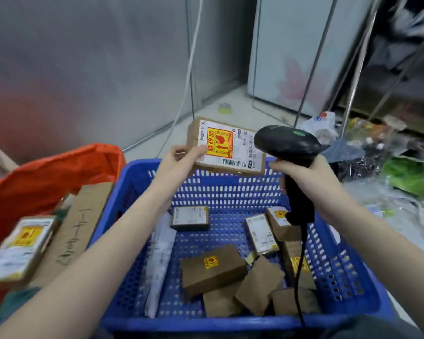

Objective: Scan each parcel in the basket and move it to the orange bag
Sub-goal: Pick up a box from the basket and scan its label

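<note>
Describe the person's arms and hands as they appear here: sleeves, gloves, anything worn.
Both forearms are bare from the bottom edge of the picture to the wrists; no sleeves show. The left hand and the right hand wear no gloves. No watch, ring or bracelet is visible on either.

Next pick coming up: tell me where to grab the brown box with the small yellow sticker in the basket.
Take the brown box across its two long sides, from above. It lies flat, its top bare, and the left side looks open; cardboard pieces crowd its right end.
</note>
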`<state>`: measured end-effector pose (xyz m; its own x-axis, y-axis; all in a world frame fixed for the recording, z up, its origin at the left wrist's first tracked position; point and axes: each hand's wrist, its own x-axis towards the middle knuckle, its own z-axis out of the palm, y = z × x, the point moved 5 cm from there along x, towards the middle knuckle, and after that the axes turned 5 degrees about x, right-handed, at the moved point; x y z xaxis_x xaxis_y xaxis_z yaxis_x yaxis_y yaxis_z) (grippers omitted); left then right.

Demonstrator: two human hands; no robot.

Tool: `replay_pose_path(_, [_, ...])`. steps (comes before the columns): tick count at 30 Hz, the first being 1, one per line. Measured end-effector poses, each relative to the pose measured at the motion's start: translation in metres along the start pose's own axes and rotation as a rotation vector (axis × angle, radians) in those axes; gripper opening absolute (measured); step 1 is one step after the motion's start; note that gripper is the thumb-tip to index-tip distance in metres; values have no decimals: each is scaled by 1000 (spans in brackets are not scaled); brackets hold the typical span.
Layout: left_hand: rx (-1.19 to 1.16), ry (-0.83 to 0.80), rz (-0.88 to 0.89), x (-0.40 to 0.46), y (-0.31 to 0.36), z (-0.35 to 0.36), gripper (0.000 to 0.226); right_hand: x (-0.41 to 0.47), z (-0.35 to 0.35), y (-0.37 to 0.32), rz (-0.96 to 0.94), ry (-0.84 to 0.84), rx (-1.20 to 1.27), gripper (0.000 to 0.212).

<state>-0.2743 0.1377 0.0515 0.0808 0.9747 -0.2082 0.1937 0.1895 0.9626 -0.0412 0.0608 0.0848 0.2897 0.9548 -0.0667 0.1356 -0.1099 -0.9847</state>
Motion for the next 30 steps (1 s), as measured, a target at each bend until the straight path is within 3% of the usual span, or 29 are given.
replay_pose_path(7, [-122, 108, 104, -48, 48, -50, 28, -41, 21, -65, -80, -21, 43, 18])
replay_pose_path(13, [-182, 149, 158, -77, 73, -67, 41, -68, 34, -99, -131, -48, 13, 18])
replay_pose_path(30, [-199, 163, 236, -112, 104, -74, 44, -98, 41, -129, -141, -84, -38, 12])
